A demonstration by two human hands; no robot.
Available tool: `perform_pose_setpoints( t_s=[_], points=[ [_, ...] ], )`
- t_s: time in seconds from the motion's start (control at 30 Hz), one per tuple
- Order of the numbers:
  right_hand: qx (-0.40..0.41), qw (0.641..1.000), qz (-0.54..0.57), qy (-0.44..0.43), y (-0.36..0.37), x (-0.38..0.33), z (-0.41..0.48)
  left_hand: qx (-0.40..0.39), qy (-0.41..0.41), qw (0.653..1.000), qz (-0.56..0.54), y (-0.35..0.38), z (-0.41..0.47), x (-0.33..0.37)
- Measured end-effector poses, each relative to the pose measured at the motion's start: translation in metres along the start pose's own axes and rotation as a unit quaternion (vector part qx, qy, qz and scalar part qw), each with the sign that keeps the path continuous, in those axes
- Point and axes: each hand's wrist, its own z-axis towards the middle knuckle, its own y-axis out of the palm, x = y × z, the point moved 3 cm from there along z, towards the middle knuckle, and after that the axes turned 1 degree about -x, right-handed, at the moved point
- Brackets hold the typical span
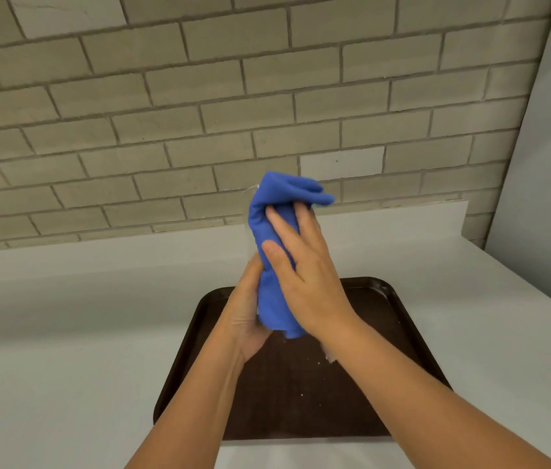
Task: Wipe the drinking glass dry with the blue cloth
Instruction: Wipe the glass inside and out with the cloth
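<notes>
Both hands [287,286], blue cloth [275,231] seemingly wrapping glass [250,211]

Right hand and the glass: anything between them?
Yes, in the head view the blue cloth lies between the right hand and the glass, wrapped around it; only a faint glass edge shows.

Both forearms are bare from the bottom edge of the view up to the wrists, with no sleeves showing; the left hand [245,313] and right hand [304,275] wear no gloves, rings, watch or bracelet, and the nails look short and plain
</notes>
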Motion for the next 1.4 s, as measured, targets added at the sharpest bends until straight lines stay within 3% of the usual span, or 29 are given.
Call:
perform_pose_setpoints(
  t_s=[0.07, 0.23, 0.37, 0.5, 0.67, 0.83, 0.93, 1.07, 1.17, 1.27, 1.4],
  points=[
    [-0.002, 1.000, 0.008, 0.022, -0.008, 0.000, 0.022, -0.026, 0.004, 1.000, -0.010, -0.001, 0.001, 0.002],
    [0.008, 0.975, 0.165, 0.150, -0.018, 0.010, 0.042, -0.045, 0.008, 0.999, -0.001, -0.003, 0.006, 0.004],
    [-0.015, 0.970, 0.192, 0.145, -0.003, 0.014, -0.010, -0.013, 0.010, 1.000, -0.007, -0.012, 0.007, 0.007],
    [-0.046, 0.992, 0.100, 0.055, 0.006, 0.004, -0.033, -0.011, -0.006, 0.999, -0.038, -0.015, 0.005, 0.005],
    [-0.029, 0.997, -0.064, -0.041, -0.005, -0.007, 0.012, -0.055, -0.002, 0.995, -0.081, -0.002, 0.007, 0.005],
    [-0.013, 0.989, 0.098, 0.112, -0.014, 0.002, 0.048, -0.075, 0.009, 0.996, -0.050, -0.001, 0.012, 0.016],
    [0.004, 0.946, 0.240, 0.217, -0.015, 0.013, 0.036, -0.077, 0.027, 0.997, -0.013, -0.001, 0.014, 0.019],
    [0.036, 0.922, 0.297, 0.247, -0.004, 0.028, 0.006, -0.023, 0.033, 0.998, 0.042, 0.000, 0.016, 0.019],
    [0.092, 0.907, 0.313, 0.268, -0.006, 0.036, -0.006, 0.002, 0.043, 0.989, 0.142, 0.005, 0.013, 0.016],
    [0.119, 0.898, 0.316, 0.282, -0.016, 0.041, -0.010, 0.067, 0.059, 0.954, 0.286, 0.016, 0.009, 0.018],
    [0.131, 0.900, 0.319, 0.267, -0.020, 0.039, -0.010, 0.145, 0.157, 0.891, 0.399, 0.019, 0.004, 0.025]
  ],
)
